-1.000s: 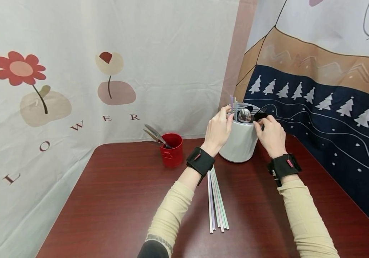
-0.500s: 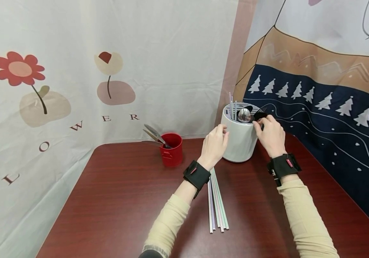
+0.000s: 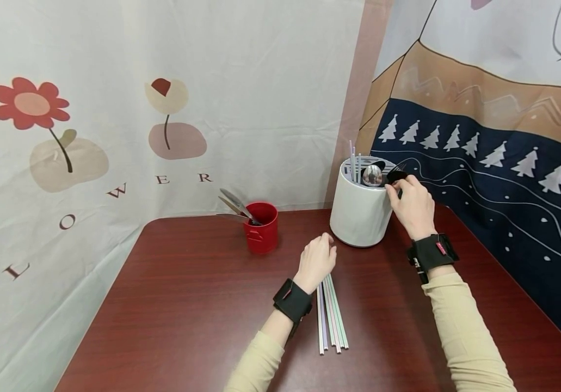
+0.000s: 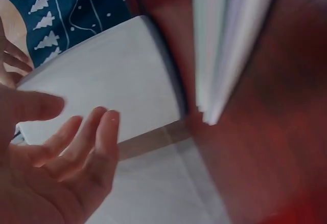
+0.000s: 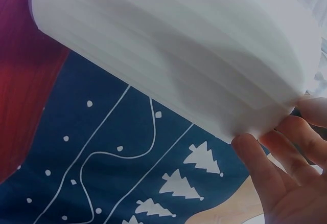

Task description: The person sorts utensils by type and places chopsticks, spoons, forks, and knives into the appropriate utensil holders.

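A white utensil holder (image 3: 360,215) stands at the back right, with a slotted lid. Slim pastel chopsticks (image 3: 353,164), a shiny spoon (image 3: 372,175) and black-headed utensils (image 3: 396,175) rise from its top. My right hand (image 3: 413,204) holds the holder at its right rim, fingertips against the white wall in the right wrist view. Over the far end of several pastel chopsticks (image 3: 334,321) lying on the table is my left hand (image 3: 315,262). Its fingers are loosely bent with nothing between them, as the left wrist view (image 4: 76,152) shows.
A red cup (image 3: 261,228) with several metal utensils (image 3: 236,202) leaning out to the left stands at the back, left of the white holder. Printed cloths hang behind and to the right of the dark red table (image 3: 177,305).
My left hand has let go of the upright chopsticks in the holder and moved down and toward me, over the chopsticks on the table. My right hand has stayed at the holder's rim.
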`<act>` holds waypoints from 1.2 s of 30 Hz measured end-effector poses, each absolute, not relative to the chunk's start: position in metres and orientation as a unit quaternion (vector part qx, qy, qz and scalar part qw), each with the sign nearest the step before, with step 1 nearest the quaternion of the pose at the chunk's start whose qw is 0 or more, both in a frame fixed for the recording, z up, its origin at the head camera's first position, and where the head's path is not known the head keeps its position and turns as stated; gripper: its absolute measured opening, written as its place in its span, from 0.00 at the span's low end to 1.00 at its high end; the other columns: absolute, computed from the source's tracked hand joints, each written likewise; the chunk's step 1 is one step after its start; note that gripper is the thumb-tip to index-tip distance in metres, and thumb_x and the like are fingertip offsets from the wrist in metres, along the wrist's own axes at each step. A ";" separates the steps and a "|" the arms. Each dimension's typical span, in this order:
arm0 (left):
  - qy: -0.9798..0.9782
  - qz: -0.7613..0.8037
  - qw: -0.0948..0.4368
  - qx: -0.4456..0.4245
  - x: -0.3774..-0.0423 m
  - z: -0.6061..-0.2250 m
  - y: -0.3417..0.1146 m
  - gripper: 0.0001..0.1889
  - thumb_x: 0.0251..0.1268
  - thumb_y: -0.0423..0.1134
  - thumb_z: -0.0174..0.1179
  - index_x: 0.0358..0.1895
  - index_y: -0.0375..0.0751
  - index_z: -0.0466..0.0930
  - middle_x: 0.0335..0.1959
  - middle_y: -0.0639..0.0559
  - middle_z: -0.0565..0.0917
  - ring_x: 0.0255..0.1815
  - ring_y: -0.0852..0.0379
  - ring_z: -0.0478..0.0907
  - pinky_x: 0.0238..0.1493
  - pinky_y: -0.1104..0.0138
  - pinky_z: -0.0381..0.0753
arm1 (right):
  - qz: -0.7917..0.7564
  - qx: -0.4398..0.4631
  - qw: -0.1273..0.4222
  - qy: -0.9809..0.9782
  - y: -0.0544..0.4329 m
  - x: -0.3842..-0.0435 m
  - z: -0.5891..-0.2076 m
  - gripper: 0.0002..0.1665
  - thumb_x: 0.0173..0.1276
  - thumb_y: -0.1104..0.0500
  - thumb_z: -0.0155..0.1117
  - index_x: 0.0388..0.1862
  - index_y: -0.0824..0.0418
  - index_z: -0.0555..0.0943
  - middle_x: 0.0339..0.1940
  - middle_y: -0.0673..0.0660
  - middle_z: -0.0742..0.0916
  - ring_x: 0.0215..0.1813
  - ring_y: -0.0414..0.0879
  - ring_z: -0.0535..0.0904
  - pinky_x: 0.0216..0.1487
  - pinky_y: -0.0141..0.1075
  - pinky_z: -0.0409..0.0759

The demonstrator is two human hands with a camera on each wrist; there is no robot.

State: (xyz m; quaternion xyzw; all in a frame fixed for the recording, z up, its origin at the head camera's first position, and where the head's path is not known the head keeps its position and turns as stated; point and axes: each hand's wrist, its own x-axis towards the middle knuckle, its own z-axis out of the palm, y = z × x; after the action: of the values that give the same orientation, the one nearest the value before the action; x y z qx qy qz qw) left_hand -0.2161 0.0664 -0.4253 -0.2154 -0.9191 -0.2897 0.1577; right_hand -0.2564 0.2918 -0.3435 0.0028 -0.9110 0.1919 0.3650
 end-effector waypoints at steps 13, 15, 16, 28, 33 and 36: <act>-0.954 -0.257 0.035 -0.149 -0.205 -0.447 0.052 0.06 0.52 0.28 0.57 0.22 0.39 0.73 0.20 0.45 0.79 0.21 0.48 0.78 0.17 0.63 0.70 | 0.191 0.001 0.363 -0.912 0.292 -0.256 -0.342 0.17 0.68 0.56 0.59 0.35 0.72 0.81 0.35 0.65 0.79 0.31 0.65 0.77 0.30 0.55 0.73; -0.958 -0.247 0.023 -0.146 -0.203 -0.448 0.051 0.11 0.52 0.28 0.59 0.18 0.41 0.70 0.16 0.44 0.76 0.19 0.49 0.77 0.16 0.63 0.68 | 0.190 0.001 0.363 -0.912 0.292 -0.256 -0.342 0.17 0.68 0.56 0.59 0.35 0.72 0.81 0.35 0.65 0.79 0.31 0.65 0.77 0.30 0.55 0.73; -0.959 -0.244 0.017 -0.144 -0.202 -0.449 0.051 0.12 0.52 0.28 0.60 0.16 0.41 0.69 0.16 0.44 0.76 0.19 0.49 0.77 0.15 0.63 0.68 | 0.190 0.001 0.362 -0.913 0.292 -0.256 -0.342 0.17 0.69 0.56 0.59 0.35 0.72 0.81 0.35 0.65 0.79 0.31 0.65 0.77 0.30 0.55 0.73; -0.967 -0.229 -0.026 -0.110 -0.199 -0.449 0.054 0.11 0.53 0.29 0.59 0.17 0.40 0.70 0.24 0.41 0.81 0.27 0.44 0.81 0.21 0.58 0.75 | 0.187 0.005 0.364 -0.913 0.293 -0.257 -0.344 0.18 0.69 0.55 0.59 0.35 0.72 0.81 0.36 0.65 0.80 0.31 0.65 0.77 0.29 0.55 0.74; -0.972 -0.215 -0.039 -0.089 -0.199 -0.448 0.058 0.03 0.53 0.32 0.59 0.30 0.35 0.78 0.34 0.39 0.84 0.34 0.42 0.83 0.27 0.55 0.80 | 0.186 0.005 0.364 -0.913 0.293 -0.257 -0.344 0.18 0.68 0.55 0.59 0.36 0.72 0.81 0.36 0.66 0.80 0.31 0.64 0.77 0.28 0.55 0.73; -0.974 -0.208 -0.045 -0.081 -0.199 -0.449 0.060 0.09 0.54 0.33 0.59 0.39 0.33 0.79 0.37 0.39 0.84 0.36 0.41 0.83 0.29 0.54 0.80 | 0.187 0.004 0.363 -0.913 0.293 -0.257 -0.343 0.18 0.68 0.55 0.59 0.36 0.72 0.81 0.36 0.66 0.80 0.31 0.64 0.77 0.28 0.54 0.73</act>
State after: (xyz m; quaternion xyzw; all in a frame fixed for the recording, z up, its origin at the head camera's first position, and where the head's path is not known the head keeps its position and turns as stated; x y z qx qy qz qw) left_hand -0.1988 0.0604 -0.4486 -0.0805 -0.9738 -0.2076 -0.0452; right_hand -0.2566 0.2925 -0.3433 0.0039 -0.9128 0.1874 0.3628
